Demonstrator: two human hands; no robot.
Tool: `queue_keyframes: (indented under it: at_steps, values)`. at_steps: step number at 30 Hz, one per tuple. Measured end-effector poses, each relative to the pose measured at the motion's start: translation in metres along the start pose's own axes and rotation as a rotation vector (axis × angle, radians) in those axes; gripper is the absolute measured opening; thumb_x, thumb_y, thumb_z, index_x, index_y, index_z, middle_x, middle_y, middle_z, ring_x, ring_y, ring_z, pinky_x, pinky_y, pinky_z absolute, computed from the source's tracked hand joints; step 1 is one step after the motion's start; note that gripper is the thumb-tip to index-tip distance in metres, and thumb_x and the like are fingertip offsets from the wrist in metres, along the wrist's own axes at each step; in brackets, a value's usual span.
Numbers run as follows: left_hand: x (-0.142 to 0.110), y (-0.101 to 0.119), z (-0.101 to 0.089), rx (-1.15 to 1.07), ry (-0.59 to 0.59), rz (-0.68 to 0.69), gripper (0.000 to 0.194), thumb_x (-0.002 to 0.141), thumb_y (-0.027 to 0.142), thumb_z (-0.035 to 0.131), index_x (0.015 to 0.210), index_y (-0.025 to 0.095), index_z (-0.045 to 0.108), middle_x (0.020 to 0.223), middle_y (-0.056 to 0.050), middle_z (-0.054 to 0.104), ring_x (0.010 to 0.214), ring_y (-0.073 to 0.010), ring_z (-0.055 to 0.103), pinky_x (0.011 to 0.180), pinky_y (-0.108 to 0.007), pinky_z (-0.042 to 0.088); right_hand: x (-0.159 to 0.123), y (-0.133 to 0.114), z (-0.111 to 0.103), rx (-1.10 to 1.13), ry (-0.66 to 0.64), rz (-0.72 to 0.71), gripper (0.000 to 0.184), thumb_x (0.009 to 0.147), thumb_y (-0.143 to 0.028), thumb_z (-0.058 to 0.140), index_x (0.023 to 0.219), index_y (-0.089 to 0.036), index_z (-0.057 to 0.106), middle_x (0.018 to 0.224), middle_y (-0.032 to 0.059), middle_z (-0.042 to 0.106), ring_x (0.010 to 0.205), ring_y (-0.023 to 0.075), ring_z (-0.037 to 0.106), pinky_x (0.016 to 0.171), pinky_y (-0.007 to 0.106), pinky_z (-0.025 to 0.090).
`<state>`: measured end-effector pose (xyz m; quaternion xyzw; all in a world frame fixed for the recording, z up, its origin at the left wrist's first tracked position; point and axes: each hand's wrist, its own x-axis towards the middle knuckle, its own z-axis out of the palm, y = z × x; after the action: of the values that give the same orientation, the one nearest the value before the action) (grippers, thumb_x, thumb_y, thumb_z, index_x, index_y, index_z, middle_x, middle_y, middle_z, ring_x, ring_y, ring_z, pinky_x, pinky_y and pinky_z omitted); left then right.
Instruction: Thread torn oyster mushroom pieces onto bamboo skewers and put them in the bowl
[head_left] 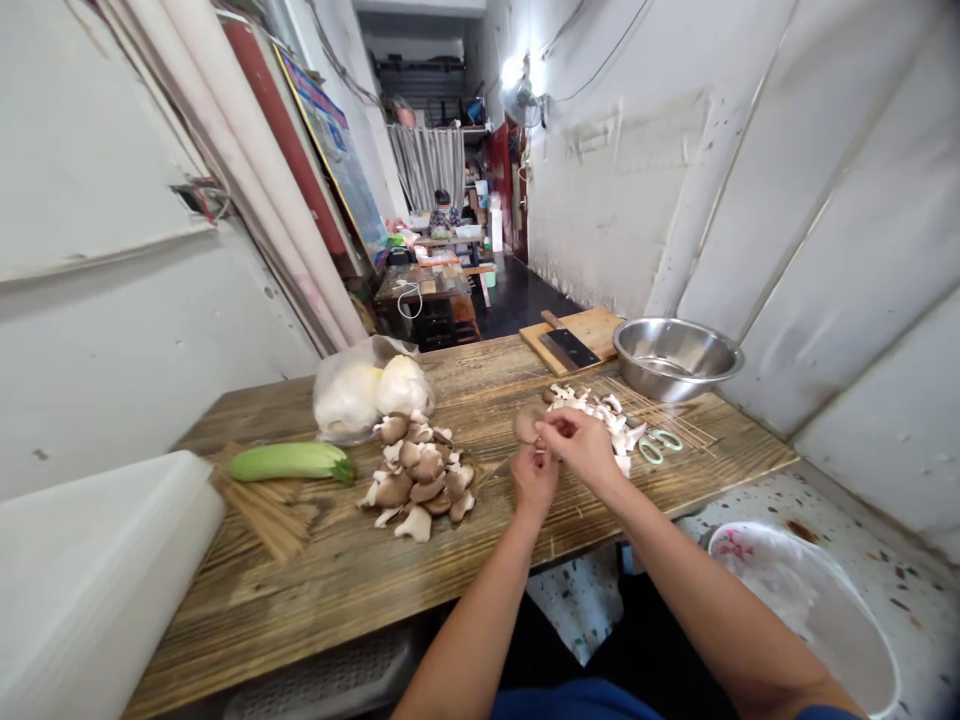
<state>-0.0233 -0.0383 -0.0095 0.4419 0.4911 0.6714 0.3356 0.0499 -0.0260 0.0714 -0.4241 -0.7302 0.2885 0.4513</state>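
Note:
My right hand (pixel 579 440) pinches a brown oyster mushroom (pixel 528 424) by its near edge, cap raised above the table. Just below it, my left hand (pixel 535 482) is closed, its fingertips meeting those of my right hand; what it grips is hidden. A thin pale line, perhaps a stick, shows to the left of that hand. On the left lies a heap of oyster mushrooms (pixel 420 475). Behind my right hand is a second pile of paler mushroom pieces (pixel 600 412), with green-handled scissors (pixel 660 445) beside it.
Thin bamboo skewers (pixel 679 415) lie near a steel basin (pixel 675 360). A cleaver (pixel 570 350) rests on a cutting board (pixel 600 325). Leftward are a bagged vegetable (pixel 360 395), a green gourd (pixel 289 461) and bundled sticks (pixel 274 515). A lined bin (pixel 810 610) stands right.

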Motion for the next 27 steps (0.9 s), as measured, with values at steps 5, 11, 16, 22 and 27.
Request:
queue_keyframes:
  at_steps: [5, 11, 16, 22, 27]
  values:
    - [-0.002, 0.006, 0.005, -0.131, -0.17, -0.039, 0.031, 0.074, 0.039, 0.061, 0.095, 0.017, 0.057, 0.068, -0.001, 0.061, 0.047, -0.0097, 0.051, 0.044, -0.021, 0.04, -0.006, 0.034, -0.022, 0.258, 0.125, 0.244, 0.024, 0.072, -0.042, 0.056, 0.072, -0.018, 0.056, 0.055, -0.0004, 0.062, 0.042, 0.0136, 0.056, 0.041, 0.025, 0.046]
    - [0.002, 0.003, 0.006, -0.205, -0.07, -0.169, 0.035, 0.069, 0.039, 0.066, 0.091, 0.013, 0.06, 0.062, 0.002, 0.059, 0.047, -0.0083, 0.05, 0.045, -0.02, 0.039, -0.026, 0.042, -0.008, 0.222, 0.149, 0.251, 0.021, 0.072, -0.039, 0.054, 0.071, -0.019, 0.055, 0.058, 0.0004, 0.062, 0.051, 0.0152, 0.059, 0.048, 0.025, 0.049]
    - [0.002, 0.006, 0.005, -0.176, -0.087, -0.169, 0.025, 0.067, 0.031, 0.067, 0.083, 0.013, 0.063, 0.071, 0.0, 0.063, 0.06, -0.0098, 0.056, 0.058, -0.021, 0.044, -0.03, 0.05, -0.016, 0.046, 0.147, 0.189, 0.015, 0.071, -0.031, 0.054, 0.075, -0.017, 0.06, 0.063, 0.0007, 0.061, 0.055, 0.0142, 0.055, 0.055, 0.025, 0.044]
    - [0.001, 0.007, 0.006, -0.125, -0.199, -0.216, 0.02, 0.066, 0.027, 0.065, 0.078, 0.012, 0.063, 0.063, 0.001, 0.061, 0.053, -0.0092, 0.053, 0.055, -0.021, 0.043, -0.028, 0.056, -0.032, -0.089, 0.03, 0.094, 0.01, 0.068, -0.026, 0.056, 0.062, -0.018, 0.059, 0.064, 0.0006, 0.056, 0.064, 0.0147, 0.05, 0.061, 0.024, 0.04]
    - [0.0, 0.004, 0.003, -0.046, -0.267, -0.192, 0.014, 0.066, 0.026, 0.062, 0.071, 0.013, 0.062, 0.054, 0.004, 0.056, 0.048, -0.0083, 0.049, 0.05, -0.02, 0.04, -0.026, 0.054, -0.04, -0.115, -0.063, 0.091, 0.007, 0.065, -0.021, 0.056, 0.06, -0.018, 0.059, 0.058, -0.0025, 0.055, 0.057, 0.0119, 0.047, 0.055, 0.021, 0.036]
